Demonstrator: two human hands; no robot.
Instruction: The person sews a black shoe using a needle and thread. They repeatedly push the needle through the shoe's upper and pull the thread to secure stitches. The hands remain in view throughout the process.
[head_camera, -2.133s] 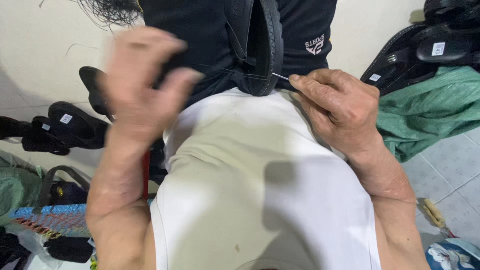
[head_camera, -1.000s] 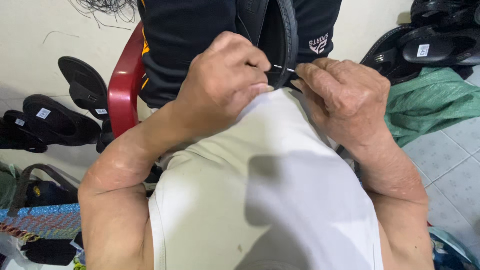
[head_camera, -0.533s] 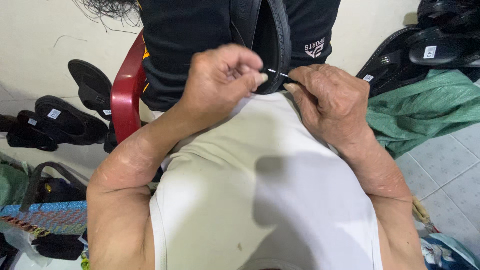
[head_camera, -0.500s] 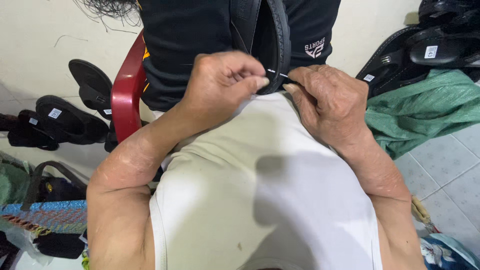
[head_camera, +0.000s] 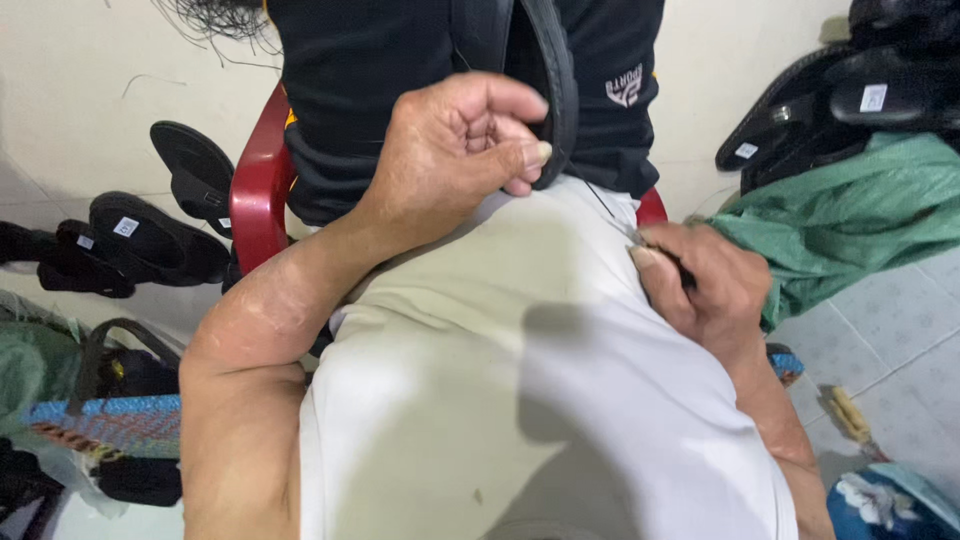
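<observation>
A black sandal (head_camera: 545, 75) stands on edge in my lap, against my black shorts. My left hand (head_camera: 455, 150) is closed around the sandal's lower edge, thumb pressed on the sole rim. My right hand (head_camera: 700, 285) sits lower right over my white shirt, pinching a thin needle (head_camera: 630, 232). A dark thread (head_camera: 595, 195) runs taut from the needle up to the sandal's edge.
I sit on a red plastic chair (head_camera: 255, 195). Black sandals with tags (head_camera: 140, 235) lie on the floor at left, more (head_camera: 850, 100) at the upper right above a green sack (head_camera: 850, 225). A woven bag (head_camera: 100, 420) is at lower left, a wooden-handled tool (head_camera: 850, 418) at lower right.
My right hand has pulled away from the sandal, down and to the right, drawing the needle and thread out. My left hand stays gripping the sandal's edge.
</observation>
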